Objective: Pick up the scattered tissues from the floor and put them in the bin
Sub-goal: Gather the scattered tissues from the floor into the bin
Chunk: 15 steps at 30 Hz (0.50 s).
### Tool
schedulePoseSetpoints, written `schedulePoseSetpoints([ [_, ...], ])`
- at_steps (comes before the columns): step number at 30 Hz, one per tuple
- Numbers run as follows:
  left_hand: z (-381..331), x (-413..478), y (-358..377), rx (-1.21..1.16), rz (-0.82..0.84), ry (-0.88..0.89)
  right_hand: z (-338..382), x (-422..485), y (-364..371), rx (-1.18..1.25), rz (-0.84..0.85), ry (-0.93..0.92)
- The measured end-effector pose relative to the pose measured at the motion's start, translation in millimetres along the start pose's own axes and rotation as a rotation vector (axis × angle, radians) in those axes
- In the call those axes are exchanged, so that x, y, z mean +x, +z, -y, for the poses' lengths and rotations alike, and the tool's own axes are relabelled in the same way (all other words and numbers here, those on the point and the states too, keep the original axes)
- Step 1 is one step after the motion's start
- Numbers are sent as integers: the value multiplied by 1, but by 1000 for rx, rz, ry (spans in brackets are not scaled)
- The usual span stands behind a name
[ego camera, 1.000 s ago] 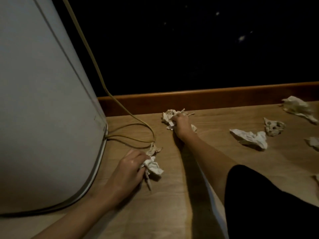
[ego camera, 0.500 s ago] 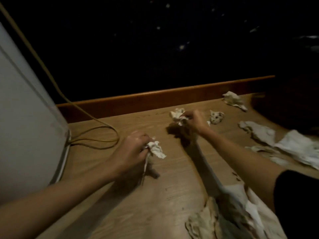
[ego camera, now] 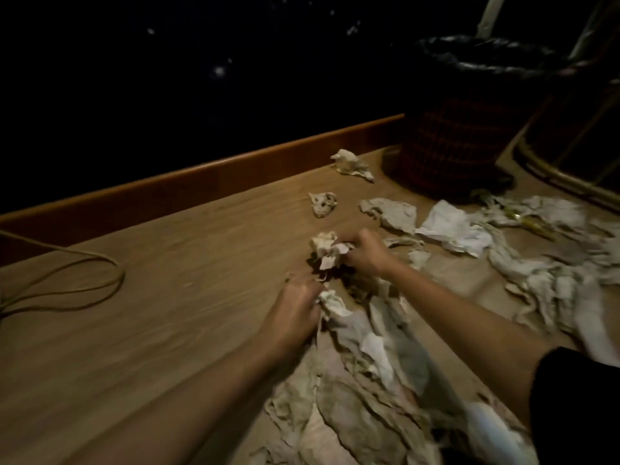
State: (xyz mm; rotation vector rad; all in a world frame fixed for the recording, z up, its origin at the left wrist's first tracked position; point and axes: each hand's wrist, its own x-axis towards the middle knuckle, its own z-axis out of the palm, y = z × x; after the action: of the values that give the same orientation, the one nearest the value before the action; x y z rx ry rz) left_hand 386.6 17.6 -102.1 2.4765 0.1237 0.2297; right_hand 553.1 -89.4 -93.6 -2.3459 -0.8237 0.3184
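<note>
My right hand (ego camera: 367,251) grips a crumpled white tissue (ego camera: 327,250) just above the wooden floor (ego camera: 174,297). My left hand (ego camera: 295,308) is closed on another tissue (ego camera: 332,303) at the edge of a heap of tissues (ego camera: 369,380) in front of me. Loose tissues lie further off: one crumpled ball (ego camera: 322,203), one by the skirting (ego camera: 350,162), and several flat ones (ego camera: 456,226) to the right. The bin (ego camera: 469,135), a dark mesh basket with a black liner, stands at the upper right.
A wooden skirting board (ego camera: 201,186) runs along the dark wall. A yellowish cable (ego camera: 84,280) loops on the floor at the left. Rattan furniture legs (ego camera: 570,169) stand right of the bin.
The view has swung right, so the bin and more tissues have come into sight and the white appliance has left. Both hands, each still holding a tissue, have moved closer together over the heap.
</note>
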Motion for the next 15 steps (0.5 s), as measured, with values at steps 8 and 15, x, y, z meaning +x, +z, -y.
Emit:
schedulePoseSetpoints([
  [8, -71, -26, 69, 166, 401, -58, -80, -75, -48, -416, 307, 339],
  [15, -78, -28, 79, 217, 276, 33, -69, -108, -19, -403, 44, 60],
])
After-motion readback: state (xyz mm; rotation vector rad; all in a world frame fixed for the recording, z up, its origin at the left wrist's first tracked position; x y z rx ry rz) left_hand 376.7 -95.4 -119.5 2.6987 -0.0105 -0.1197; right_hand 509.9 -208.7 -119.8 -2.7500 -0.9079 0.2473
